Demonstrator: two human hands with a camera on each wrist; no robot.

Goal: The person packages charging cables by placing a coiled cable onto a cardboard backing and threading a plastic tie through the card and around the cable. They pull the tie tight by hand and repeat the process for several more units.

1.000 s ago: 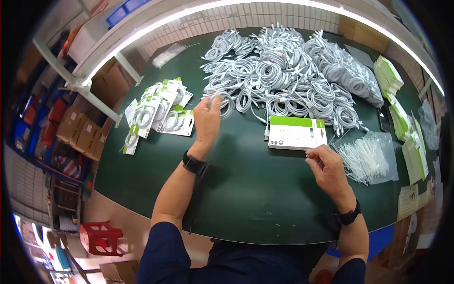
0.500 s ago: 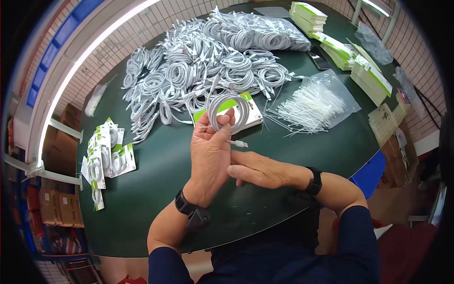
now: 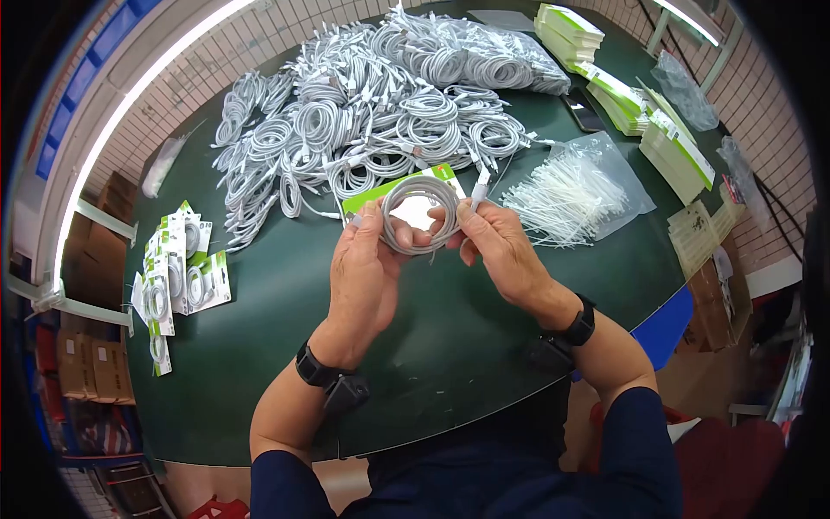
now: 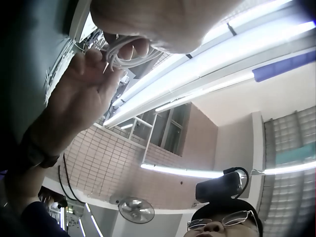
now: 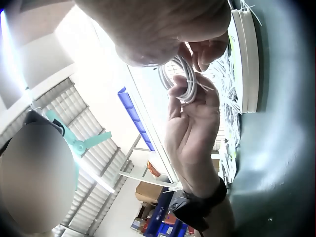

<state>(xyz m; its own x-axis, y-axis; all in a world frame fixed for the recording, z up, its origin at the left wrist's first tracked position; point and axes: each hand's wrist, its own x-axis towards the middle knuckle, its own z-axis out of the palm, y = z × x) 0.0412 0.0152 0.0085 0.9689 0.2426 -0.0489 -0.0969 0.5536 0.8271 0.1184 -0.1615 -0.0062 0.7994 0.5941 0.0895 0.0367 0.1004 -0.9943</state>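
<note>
A coiled grey-white cable [image 3: 420, 184] is held up in front of the body, between both hands. My left hand [image 3: 359, 281] grips the coil's left side, its fingertips showing through the ring. On the other side my right hand [image 3: 510, 259] pinches the coil near a white plug [image 3: 481, 187] that points upward. In the right wrist view a thin tie end sticks out from the coil [image 5: 189, 91], beside the left hand's fingers. Behind the coil, a green-and-white stack of packaging cards [image 3: 361, 201] lies on the table, partly hidden.
A large heap of coiled cables [image 3: 320, 125] covers the table's back. White zip ties [image 3: 566, 190] spill from a plastic bag on the right, near a phone [image 3: 584, 112]. Carded cables [image 3: 177, 272] lie at left; stacks of cards [image 3: 679, 151] line the right edge.
My left hand has brought the cable coil from the heap to the middle. My right hand has come from beside the card stack, past the left wrist, and now pinches the coil.
</note>
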